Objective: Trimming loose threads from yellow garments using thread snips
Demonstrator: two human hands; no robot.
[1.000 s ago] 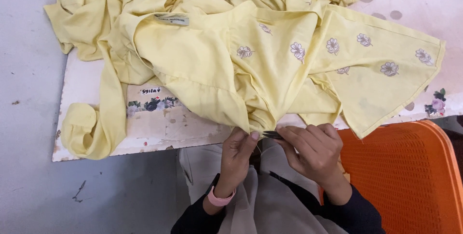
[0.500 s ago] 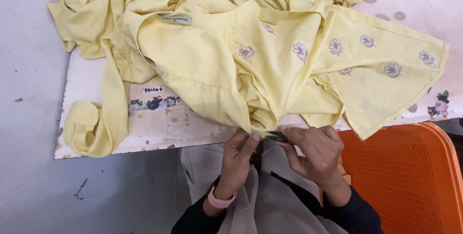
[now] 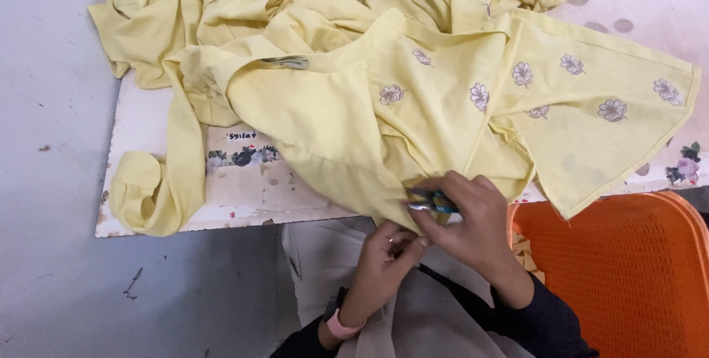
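Yellow embroidered garment [image 3: 413, 107] hangs off the table's [image 3: 244, 195] near edge, its hem pinched taut by the left hand [image 3: 388, 255]. Right hand [image 3: 473, 221] is clamped on small thread snips [image 3: 432, 201] at that hem, beside an orange basket [image 3: 628, 269].

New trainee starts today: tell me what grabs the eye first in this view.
A heap of pale yellow garments with small embroidered flowers covers the board. At its near edge, the right hand holds a small tool against the hem, the left hand beside it. An orange basket sits at lower right.

Yellow garment [image 3: 413, 100] (flower-embroidered) lies crumpled, hem overhanging table edge
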